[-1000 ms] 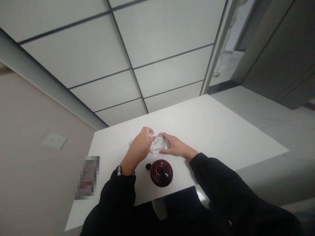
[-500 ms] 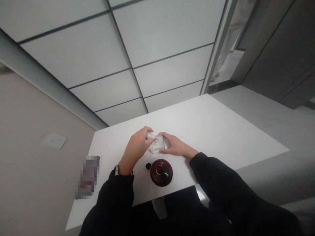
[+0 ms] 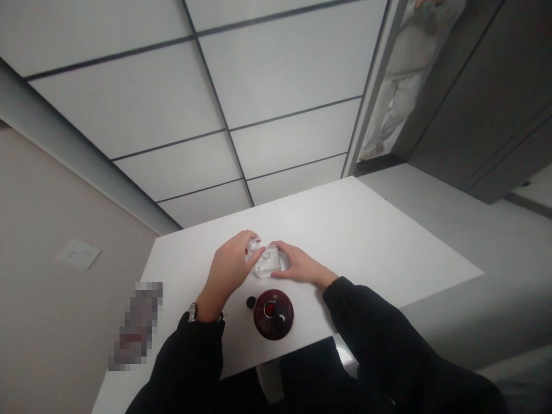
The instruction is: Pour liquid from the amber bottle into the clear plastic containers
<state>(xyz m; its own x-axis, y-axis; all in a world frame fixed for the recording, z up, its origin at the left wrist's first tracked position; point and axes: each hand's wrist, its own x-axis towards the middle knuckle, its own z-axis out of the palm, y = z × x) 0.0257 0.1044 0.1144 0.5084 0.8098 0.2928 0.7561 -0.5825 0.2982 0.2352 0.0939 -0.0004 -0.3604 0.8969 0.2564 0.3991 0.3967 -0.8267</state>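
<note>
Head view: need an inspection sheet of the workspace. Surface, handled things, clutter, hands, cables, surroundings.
Surface: white tabletop, lit unevenly.
Handled things: clear square-sided bottle; clear rounded piece, possibly a stopper.
Clutter: dark red round vessel nearer the wearer; small black disc beside it; pixelated object at the table's left edge, unidentifiable.
Hands: left hand holds the rounded piece; right hand grips the bottle's side.
Cables: nothing seen.
Surroundings: wall socket at left; white panelled partition ahead; person in light clothing beyond the doorway.
</note>
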